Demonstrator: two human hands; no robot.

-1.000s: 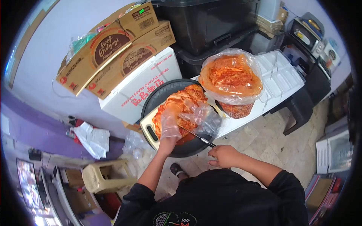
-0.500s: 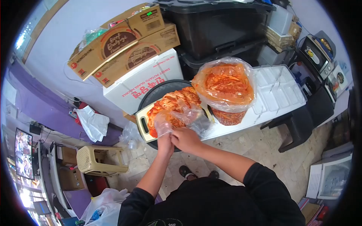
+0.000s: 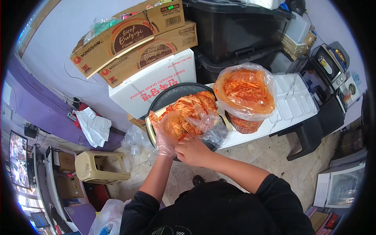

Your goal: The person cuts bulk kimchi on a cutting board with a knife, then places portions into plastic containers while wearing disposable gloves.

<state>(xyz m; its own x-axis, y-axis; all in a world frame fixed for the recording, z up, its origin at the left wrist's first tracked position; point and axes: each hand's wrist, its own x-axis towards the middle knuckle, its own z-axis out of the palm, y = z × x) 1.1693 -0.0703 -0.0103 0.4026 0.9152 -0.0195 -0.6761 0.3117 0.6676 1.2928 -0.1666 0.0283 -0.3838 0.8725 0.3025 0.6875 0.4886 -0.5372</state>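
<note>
My left hand (image 3: 163, 135) wears a clear plastic glove, its fingers spread over the near left part of the kimchi. Beside its wrist, my bare right hand (image 3: 192, 152) is closed, pinching the cuff of that glove. A heap of red-orange kimchi (image 3: 196, 102) lies on a cream cutting board (image 3: 149, 126), which rests on a round black lid or tray (image 3: 172, 94). Clear crumpled plastic (image 3: 215, 126) lies over the right side of the heap. To the right, a tub (image 3: 246, 124) lined with a clear bag (image 3: 231, 111) is full of kimchi.
Clear plastic trays (image 3: 291, 96) stand on the white table (image 3: 239, 140) at right. Behind are a noodle box (image 3: 156, 84), brown cartons (image 3: 129, 37) and black storage bins (image 3: 235, 31). A black chair (image 3: 309, 135) is at right, a beige stool (image 3: 98, 166) at left.
My left hand has opened, its gloved fingers spreading and lifting to the upper left. The right hand stays by its wrist. The whole view has shifted slightly.
</note>
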